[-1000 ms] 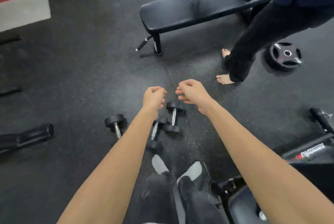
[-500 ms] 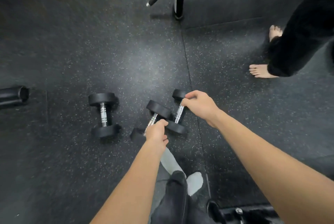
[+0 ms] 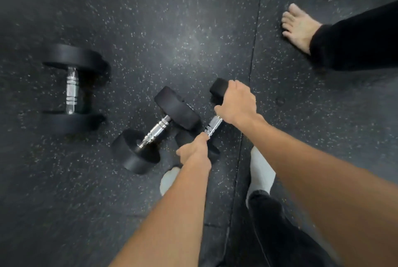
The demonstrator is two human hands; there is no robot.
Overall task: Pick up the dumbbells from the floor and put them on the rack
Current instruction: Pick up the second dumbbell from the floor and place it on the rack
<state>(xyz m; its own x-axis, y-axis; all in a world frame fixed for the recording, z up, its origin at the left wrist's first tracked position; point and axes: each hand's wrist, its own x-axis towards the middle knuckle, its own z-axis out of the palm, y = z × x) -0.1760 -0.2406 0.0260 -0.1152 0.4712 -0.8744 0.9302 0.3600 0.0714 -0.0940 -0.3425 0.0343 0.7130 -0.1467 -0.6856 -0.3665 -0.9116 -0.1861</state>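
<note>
Right dumbbell (image 3: 212, 125): its handle is gripped by right hand (image 3: 237, 103) and left hand (image 3: 193, 151).
Middle dumbbell (image 3: 157, 130): just beside left hand, untouched.

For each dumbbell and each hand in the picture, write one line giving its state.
Left dumbbell: lying on the floor, untouched.
Middle dumbbell: lying tilted, untouched.
Right dumbbell: gripped by both hands.
Left hand: curled at the handle's near end.
Right hand: curled round the handle's far end.

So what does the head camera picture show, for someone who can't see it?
Looking down at a speckled dark floor, both hands hold one dumbbell's handle, the right hand above the left hand. Two more dumbbells lie to the left, a near one and a far one; someone's bare foot stands top right.
</note>
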